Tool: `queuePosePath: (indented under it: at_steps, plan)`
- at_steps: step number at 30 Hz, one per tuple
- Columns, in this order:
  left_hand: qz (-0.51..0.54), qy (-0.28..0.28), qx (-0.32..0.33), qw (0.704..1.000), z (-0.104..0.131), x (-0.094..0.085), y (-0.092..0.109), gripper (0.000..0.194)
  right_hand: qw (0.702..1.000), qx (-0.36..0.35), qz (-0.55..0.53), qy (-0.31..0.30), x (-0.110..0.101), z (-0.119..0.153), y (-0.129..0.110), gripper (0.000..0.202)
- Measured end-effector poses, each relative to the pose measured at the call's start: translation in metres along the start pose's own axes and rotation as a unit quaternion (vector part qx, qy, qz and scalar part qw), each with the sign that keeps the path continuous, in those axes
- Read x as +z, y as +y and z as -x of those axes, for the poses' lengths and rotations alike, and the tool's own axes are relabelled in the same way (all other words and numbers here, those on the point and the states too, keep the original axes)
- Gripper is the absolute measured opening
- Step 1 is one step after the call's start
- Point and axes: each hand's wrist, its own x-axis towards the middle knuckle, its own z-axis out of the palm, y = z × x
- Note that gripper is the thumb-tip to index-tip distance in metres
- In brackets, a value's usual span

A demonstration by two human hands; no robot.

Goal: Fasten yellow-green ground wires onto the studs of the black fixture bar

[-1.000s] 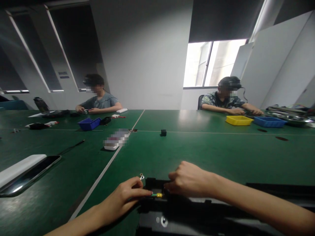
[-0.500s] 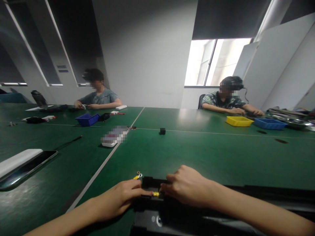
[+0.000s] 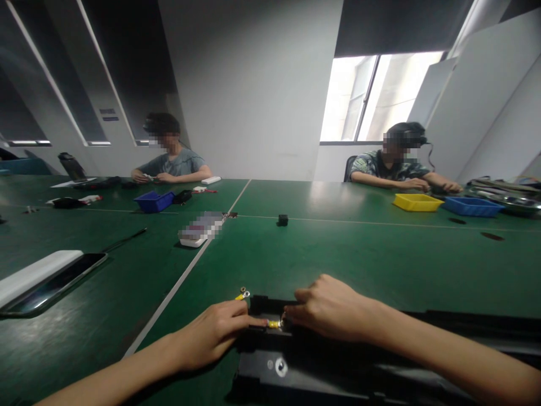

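A yellow-sleeved ring terminal [image 3: 274, 324] lies inside the end of a long black housing [image 3: 262, 369]. My left hand [image 3: 217, 332] reaches in from the left, its index finger against the sleeve end and the other fingers curled. Over the terminal's ring end is my right hand [image 3: 323, 313], thumb and fingers pinched together; whatever small part they hold is hidden. A second yellow ring terminal [image 3: 243, 296] pokes out just beyond my left knuckles, with a small nut [image 3: 242, 289] beside it on the green table [image 3: 338, 259].
A phone [image 3: 63, 282] and a white box [image 3: 42, 276] lie at left. Farther off are a white device [image 3: 200, 228], a small black block [image 3: 283, 220], and blue [image 3: 154, 201] and yellow [image 3: 417, 203] bins. Two people sit across the table.
The view has shifted slightly, so the scene sits a little higher and farther right. Both hands keep nearly the same pose at the terminal.
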Motion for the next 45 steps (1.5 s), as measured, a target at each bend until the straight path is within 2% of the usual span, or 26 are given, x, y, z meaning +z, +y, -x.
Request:
queuePosePath:
  at_steps: [4, 10, 21, 34, 40, 45]
  plan:
    - [-0.006, -0.004, -0.002, 1.0, 0.002, 0.0, 0.001, 0.049, 1.0, -0.001, 0.003, -0.006, -0.002, 0.0, -0.001, 0.02]
    - [-0.026, -0.011, -0.01, 1.0, 0.003, -0.001, 0.003, 0.059, 1.0, 0.011, 0.007, -0.022, -0.004, 0.001, -0.007, 0.018]
    - [-0.039, -0.004, 0.005, 0.999, 0.002, -0.002, 0.003, 0.059, 0.998, 0.055, -0.03, -0.014, -0.002, 0.001, -0.014, 0.013]
    - [-0.033, -0.008, 0.009, 0.999, 0.001, -0.003, 0.003, 0.058, 0.994, 0.109, -0.027, -0.002, 0.004, 0.001, -0.024, 0.02]
    - [-0.034, -0.005, 0.011, 0.999, 0.001, -0.003, 0.005, 0.056, 0.985, 0.162, -0.036, -0.04, -0.003, -0.002, -0.032, 0.017]
    - [-0.036, -0.003, 0.013, 0.999, 0.001, -0.003, 0.006, 0.056, 0.981, 0.175, -0.052, -0.059, -0.004, -0.003, -0.035, 0.015]
